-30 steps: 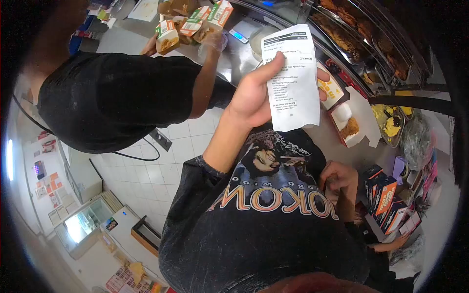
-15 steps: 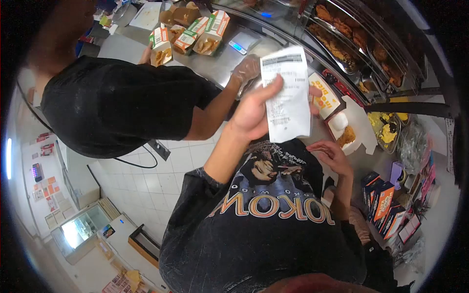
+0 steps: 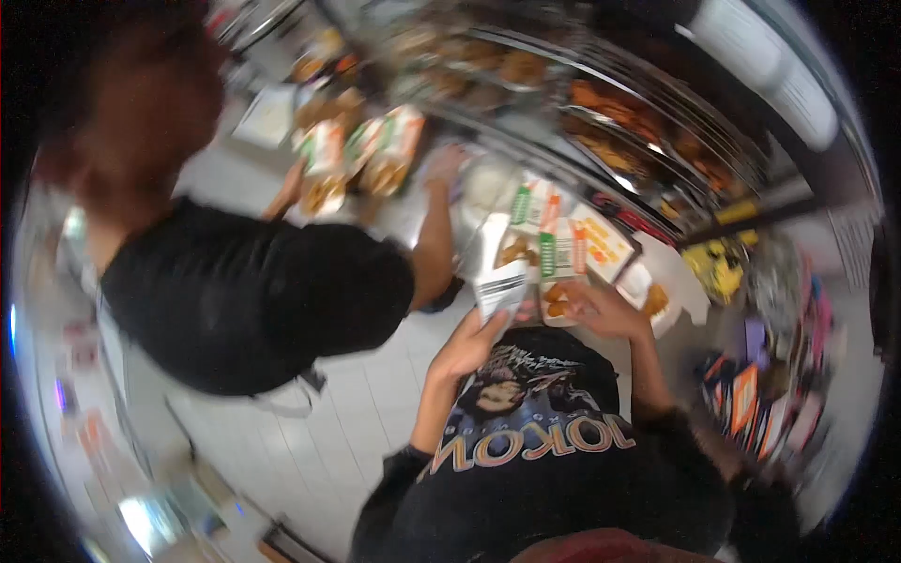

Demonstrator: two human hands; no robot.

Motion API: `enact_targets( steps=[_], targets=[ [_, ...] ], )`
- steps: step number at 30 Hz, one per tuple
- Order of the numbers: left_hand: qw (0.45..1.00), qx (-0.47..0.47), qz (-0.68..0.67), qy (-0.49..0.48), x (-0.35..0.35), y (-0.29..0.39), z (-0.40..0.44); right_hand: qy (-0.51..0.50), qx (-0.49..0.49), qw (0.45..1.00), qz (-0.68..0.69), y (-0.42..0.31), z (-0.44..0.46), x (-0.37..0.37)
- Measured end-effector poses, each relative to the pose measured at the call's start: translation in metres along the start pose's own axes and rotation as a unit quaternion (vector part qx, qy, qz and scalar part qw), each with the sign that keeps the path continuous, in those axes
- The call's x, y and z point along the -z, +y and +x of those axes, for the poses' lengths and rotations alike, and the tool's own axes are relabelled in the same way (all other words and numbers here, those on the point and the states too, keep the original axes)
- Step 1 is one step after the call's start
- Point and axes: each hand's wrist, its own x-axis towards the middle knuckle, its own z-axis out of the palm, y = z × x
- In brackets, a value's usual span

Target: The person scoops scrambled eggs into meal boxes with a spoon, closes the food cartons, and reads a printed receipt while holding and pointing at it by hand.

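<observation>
My left hand (image 3: 469, 345) is closed on a white printed receipt (image 3: 502, 289), which is tilted over the counter in front of my shirt. My right hand (image 3: 608, 310) reaches over the near end of a food box (image 3: 563, 253) with green and orange printing and fried pieces inside. Its fingers look stretched out at the box; blur hides whether they touch the food. A similar box (image 3: 535, 205) stands just left of it, partly behind the receipt. Right of my right hand lies an open white box (image 3: 690, 305) holding a fried piece (image 3: 654, 300) and a white mound.
To the left, a co-worker in a black shirt (image 3: 253, 291) leans over the counter by more filled boxes (image 3: 392, 150). A glass case with fried food trays (image 3: 619, 117) runs along the back. Yellow food (image 3: 713, 267) and dark-orange cartons (image 3: 741, 394) are at the right.
My view has shifted, bringing two filled boxes into sight. The receipt has come down and tilted in my left hand. My right hand has moved forward to a box.
</observation>
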Motion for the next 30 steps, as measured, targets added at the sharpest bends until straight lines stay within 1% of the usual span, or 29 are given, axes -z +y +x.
enact_targets(
  steps=[1, 3, 4, 5, 6, 7, 8, 9, 10, 11, 12, 13, 15, 16, 17, 18, 19, 20, 21, 23, 25, 27, 28, 30],
  targets=[
    [1.000, 0.001, 0.029, -0.006, 0.001, -0.004, 0.004, 0.060, 0.040, 0.997, 0.012, 0.023, 0.012, 0.011],
    [0.998, 0.061, 0.008, 0.024, 0.002, -0.009, 0.003, 0.151, -0.028, 0.988, 0.032, 0.022, 0.034, 0.053],
    [0.998, 0.057, 0.005, 0.018, 0.005, -0.015, 0.005, 0.215, -0.085, 0.973, 0.012, 0.008, 0.038, 0.079],
    [0.998, 0.032, 0.055, -0.018, 0.005, -0.025, 0.007, 0.290, -0.027, 0.954, -0.066, 0.039, 0.050, 0.090],
    [0.995, 0.006, 0.094, -0.041, 0.009, -0.029, 0.008, 0.265, -0.037, 0.959, -0.094, 0.030, 0.057, 0.104],
    [0.989, -0.024, 0.132, -0.053, 0.011, -0.030, 0.008, 0.226, -0.005, 0.970, -0.092, 0.021, 0.057, 0.114],
    [0.969, -0.075, 0.214, -0.099, 0.010, -0.034, 0.008, 0.179, 0.040, 0.979, -0.089, 0.014, 0.061, 0.121],
    [0.957, -0.091, 0.245, -0.123, 0.008, -0.034, 0.009, 0.117, 0.092, 0.985, -0.088, -0.001, 0.072, 0.127],
    [0.959, -0.067, 0.256, -0.104, 0.005, -0.033, 0.008, 0.042, 0.145, 0.985, -0.088, -0.023, 0.078, 0.135],
    [0.960, -0.043, 0.265, -0.079, 0.002, -0.035, 0.009, -0.015, 0.168, 0.984, -0.048, -0.045, 0.084, 0.138],
    [0.955, -0.031, 0.287, -0.063, 0.001, -0.037, 0.010, -0.057, 0.166, 0.984, 0.000, -0.077, 0.085, 0.139],
    [0.933, -0.080, 0.348, -0.056, 0.004, -0.038, 0.010, -0.073, 0.186, 0.980, 0.011, -0.105, 0.090, 0.141],
    [0.903, -0.090, 0.420, -0.022, 0.000, -0.036, 0.009, -0.060, 0.294, 0.951, -0.073, -0.137, 0.115, 0.141],
    [0.914, -0.079, 0.398, -0.021, -0.002, -0.029, 0.008, -0.051, 0.305, 0.943, -0.123, -0.157, 0.123, 0.144],
    [0.913, -0.075, 0.401, 0.001, -0.006, -0.022, 0.005, -0.039, 0.311, 0.934, -0.171, -0.174, 0.133, 0.143],
    [0.911, -0.073, 0.404, 0.021, -0.010, -0.013, 0.004, -0.020, 0.324, 0.926, -0.191, -0.178, 0.152, 0.138],
    [0.910, -0.072, 0.406, 0.040, -0.014, -0.012, 0.003, -0.033, 0.305, 0.928, -0.212, -0.196, 0.164, 0.137],
    [0.914, -0.117, 0.383, 0.063, -0.006, -0.025, 0.004, -0.030, 0.300, 0.919, -0.254, -0.210, 0.194, 0.121],
    [0.928, -0.102, 0.350, 0.078, -0.008, -0.027, 0.002, -0.022, 0.311, 0.909, -0.275, -0.214, 0.223, 0.111],
    [0.952, -0.075, 0.282, 0.094, -0.006, -0.026, 0.001, -0.018, 0.343, 0.897, -0.277, -0.233, 0.275, 0.088],
    [0.934, -0.083, 0.326, 0.125, 0.004, -0.037, -0.001, -0.018, 0.345, 0.894, -0.287, -0.240, 0.343, 0.062],
    [0.924, -0.095, 0.345, 0.132, 0.015, -0.049, -0.001, 0.002, 0.391, 0.875, -0.286, -0.255, 0.343, 0.051],
    [0.938, -0.047, 0.313, 0.141, 0.007, -0.036, -0.004, 0.009, 0.416, 0.863, -0.285, -0.256, 0.338, 0.048],
    [0.935, -0.040, 0.318, 0.150, 0.004, -0.037, -0.004, -0.001, 0.413, 0.853, -0.319, -0.256, 0.307, 0.052]
  ],
)
